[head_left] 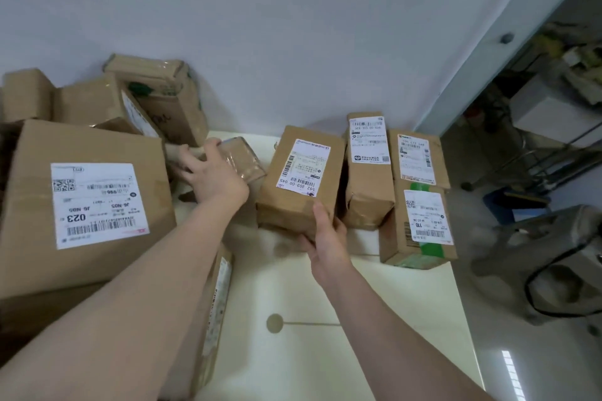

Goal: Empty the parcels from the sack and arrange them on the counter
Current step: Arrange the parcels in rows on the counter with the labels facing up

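My left hand (211, 172) grips a small taped brown parcel (242, 161) at the back of the cream counter (325, 303). My right hand (325, 238) holds the near end of a labelled cardboard box (299, 179), thumb on top and fingers underneath. To its right stand a tall parcel (368, 172), a flat parcel (418, 158) and a box with green tape (420, 228). A large box marked 023 (88, 205) lies at the left, with several more boxes (130, 101) piled behind it against the wall. The grey sack (560, 270) hangs off the counter's right side.
A white wall (293, 26) runs behind the counter. At the right the counter ends at an edge, with floor, the open sack and a blue bin (518, 205) below. Another long parcel (215, 319) lies under my left forearm.
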Demonstrator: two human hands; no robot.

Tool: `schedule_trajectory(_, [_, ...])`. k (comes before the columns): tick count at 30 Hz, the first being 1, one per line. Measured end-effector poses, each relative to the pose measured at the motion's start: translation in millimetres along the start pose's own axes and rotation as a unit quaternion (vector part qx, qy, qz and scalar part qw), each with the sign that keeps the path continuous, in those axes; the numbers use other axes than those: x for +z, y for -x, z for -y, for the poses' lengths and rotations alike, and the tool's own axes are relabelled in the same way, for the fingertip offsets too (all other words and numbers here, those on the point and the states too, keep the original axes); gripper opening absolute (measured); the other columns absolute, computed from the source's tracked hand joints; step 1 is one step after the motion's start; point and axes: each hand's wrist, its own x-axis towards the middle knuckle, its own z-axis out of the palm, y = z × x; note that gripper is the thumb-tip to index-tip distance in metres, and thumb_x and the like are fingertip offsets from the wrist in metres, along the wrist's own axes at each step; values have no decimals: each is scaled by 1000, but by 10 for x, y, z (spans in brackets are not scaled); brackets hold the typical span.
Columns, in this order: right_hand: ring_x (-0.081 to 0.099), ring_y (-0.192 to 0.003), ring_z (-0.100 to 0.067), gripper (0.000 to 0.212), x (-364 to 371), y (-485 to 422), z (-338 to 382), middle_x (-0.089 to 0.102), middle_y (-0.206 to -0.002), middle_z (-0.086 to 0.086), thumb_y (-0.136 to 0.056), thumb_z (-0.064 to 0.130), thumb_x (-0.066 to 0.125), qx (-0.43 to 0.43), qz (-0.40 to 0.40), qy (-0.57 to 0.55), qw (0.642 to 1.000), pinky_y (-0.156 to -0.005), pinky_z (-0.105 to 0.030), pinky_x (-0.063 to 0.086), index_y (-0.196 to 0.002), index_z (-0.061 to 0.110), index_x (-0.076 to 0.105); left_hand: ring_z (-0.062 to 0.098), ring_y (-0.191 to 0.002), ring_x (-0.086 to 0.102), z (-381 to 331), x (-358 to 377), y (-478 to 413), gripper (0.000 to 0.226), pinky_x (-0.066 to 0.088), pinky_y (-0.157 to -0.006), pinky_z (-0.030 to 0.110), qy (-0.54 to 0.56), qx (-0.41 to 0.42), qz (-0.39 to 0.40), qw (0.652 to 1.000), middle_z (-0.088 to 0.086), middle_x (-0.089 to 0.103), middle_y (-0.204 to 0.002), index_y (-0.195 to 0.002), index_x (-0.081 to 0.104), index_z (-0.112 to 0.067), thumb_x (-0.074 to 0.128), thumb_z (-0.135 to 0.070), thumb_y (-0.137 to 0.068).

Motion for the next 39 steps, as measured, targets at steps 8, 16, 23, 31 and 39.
schedule_trajectory(8, [62,-110,-25,72,10,-40,-17,55,-130,-1,-83,52,67,-19,-112,81,990,-98,-40,51,-138,14,38,36,-129,42,57,-82,239,38,39,-103,39,89,-138,93,982,25,34,-143,-121,54,-18,61,-3,-87])
schedule_trajectory(16, [71,-74,-18,53,72,-18,123,64,-115,-3,-91,51,60,48,-90,60,993,-68,-28,53,-123,10,47,30,-118,51,138,127,74,32,47,-91,30,241,-206,52,947,12,43,-145,-120,58,-6,52,-18,-91])
schedule_trajectory(23, [66,-71,-15,43,269,-206,263,66,-108,-5,-93,44,60,36,-80,6,996,-80,-27,53,-116,11,45,17,-125,47,-41,318,-65,35,33,-90,15,280,-102,124,947,0,14,-159,-118,62,-16,48,0,-90])
schedule_trajectory(31, [63,-85,-19,38,110,-34,320,58,-88,0,-100,28,53,12,-41,3,999,-101,-36,48,-131,7,43,23,-126,48,-124,254,261,49,40,-91,21,243,-65,163,954,4,-14,-160,-137,47,-20,52,-6,-91])
schedule_trajectory(39, [66,-93,-26,16,-171,637,24,63,-109,-10,-99,20,53,66,27,109,992,-86,-42,57,-108,7,56,27,-139,29,-177,-546,913,48,37,-107,37,137,145,-10,980,11,22,-151,-134,49,-18,57,-9,-87])
